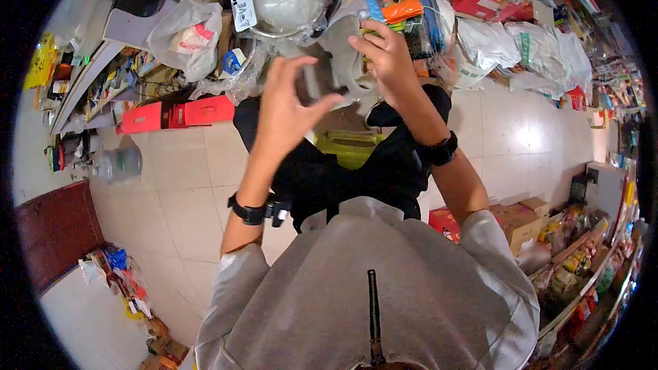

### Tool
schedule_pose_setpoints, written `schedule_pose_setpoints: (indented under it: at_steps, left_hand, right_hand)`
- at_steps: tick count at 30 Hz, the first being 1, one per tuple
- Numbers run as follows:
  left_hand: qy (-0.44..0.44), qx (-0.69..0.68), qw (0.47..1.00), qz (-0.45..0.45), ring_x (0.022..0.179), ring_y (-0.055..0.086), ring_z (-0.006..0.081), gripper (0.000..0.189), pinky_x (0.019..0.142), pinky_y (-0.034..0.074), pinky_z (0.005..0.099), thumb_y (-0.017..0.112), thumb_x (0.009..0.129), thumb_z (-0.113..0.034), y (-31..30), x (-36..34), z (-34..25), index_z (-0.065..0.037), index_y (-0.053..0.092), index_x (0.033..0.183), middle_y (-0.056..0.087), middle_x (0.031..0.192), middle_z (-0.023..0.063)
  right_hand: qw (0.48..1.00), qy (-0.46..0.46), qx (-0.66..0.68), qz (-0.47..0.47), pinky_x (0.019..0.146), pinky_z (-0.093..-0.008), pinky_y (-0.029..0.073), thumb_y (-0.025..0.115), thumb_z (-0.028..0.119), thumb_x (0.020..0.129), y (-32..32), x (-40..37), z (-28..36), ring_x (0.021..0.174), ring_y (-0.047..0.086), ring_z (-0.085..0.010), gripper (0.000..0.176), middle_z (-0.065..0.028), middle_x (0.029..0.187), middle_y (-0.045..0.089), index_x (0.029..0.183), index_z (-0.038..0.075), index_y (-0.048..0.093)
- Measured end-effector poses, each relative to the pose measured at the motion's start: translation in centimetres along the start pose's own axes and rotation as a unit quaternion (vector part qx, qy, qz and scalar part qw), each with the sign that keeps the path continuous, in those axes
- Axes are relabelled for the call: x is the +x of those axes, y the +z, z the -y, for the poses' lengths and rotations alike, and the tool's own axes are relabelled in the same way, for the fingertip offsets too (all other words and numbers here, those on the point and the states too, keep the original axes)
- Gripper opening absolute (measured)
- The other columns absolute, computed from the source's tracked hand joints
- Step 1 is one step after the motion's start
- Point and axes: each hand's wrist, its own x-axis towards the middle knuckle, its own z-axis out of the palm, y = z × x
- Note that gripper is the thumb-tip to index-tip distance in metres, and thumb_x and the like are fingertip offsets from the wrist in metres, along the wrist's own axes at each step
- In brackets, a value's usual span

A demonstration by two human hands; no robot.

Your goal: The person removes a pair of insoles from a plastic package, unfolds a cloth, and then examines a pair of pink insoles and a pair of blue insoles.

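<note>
The clear bag (341,44) lies between the hands, long way pointing ahead. The right hand (389,58) is nearer, fingers curled, maybe pinching; can't tell. The left hand (282,106) has fingers apart.

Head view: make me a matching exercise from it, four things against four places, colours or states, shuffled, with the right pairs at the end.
Things
1. Left hand
2. Clear bottle
3. Shirt
4. Yellow-green object

Places, colours, states
A. Grey
B. Between the person's legs
C. Raised, with a gap between thumb and fingers
D. On the floor tiles, at the left of the picture

Right pairs: 1-C, 2-D, 3-A, 4-B
</note>
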Motion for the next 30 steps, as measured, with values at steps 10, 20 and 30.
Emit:
schedule_pose_setpoints:
  at_steps: [10,20,30]
  left_hand:
    - [-0.059,-0.063,0.983,-0.161,0.098,0.058,0.0327,0.038,0.088,0.046,0.0367,0.073,0.078,-0.008,4.8,-1.7,-0.8,0.004,0.056,0.110,0.057,0.103,0.0181]
    - [-0.193,-0.347,0.914,-0.087,0.080,0.053,0.0094,0.018,0.072,0.042,0.0233,0.061,0.093,-0.004,4.2,-2.7,0.6,0.007,0.065,0.107,0.062,0.095,0.0043]
    - [-0.154,-0.274,0.946,-0.077,0.082,0.053,0.0096,0.021,0.068,0.041,0.0233,0.060,0.093,-0.006,4.4,-3.9,0.9,0.003,0.067,0.111,0.060,0.095,0.0037]
  right_hand:
    - [0.979,0.031,0.200,0.015,0.077,-0.0385,0.053,0.067,0.009,0.088,1.9,-1.8,-0.8,0.088,0.064,-0.0231,0.030,-0.0128,0.106,0.061,0.113,0.000,0.053]
    - [0.997,-0.060,-0.027,0.031,0.086,-0.0293,0.051,0.071,0.005,0.086,2.2,-3.6,-2.4,0.096,0.063,-0.0153,0.024,-0.0084,0.103,0.065,0.107,-0.001,0.059]
    - [0.998,-0.046,0.023,-0.020,0.076,-0.0237,0.050,0.075,0.000,0.081,2.4,-4.3,-4.3,0.090,0.063,-0.0125,0.023,-0.0069,0.096,0.067,0.100,0.001,0.062]
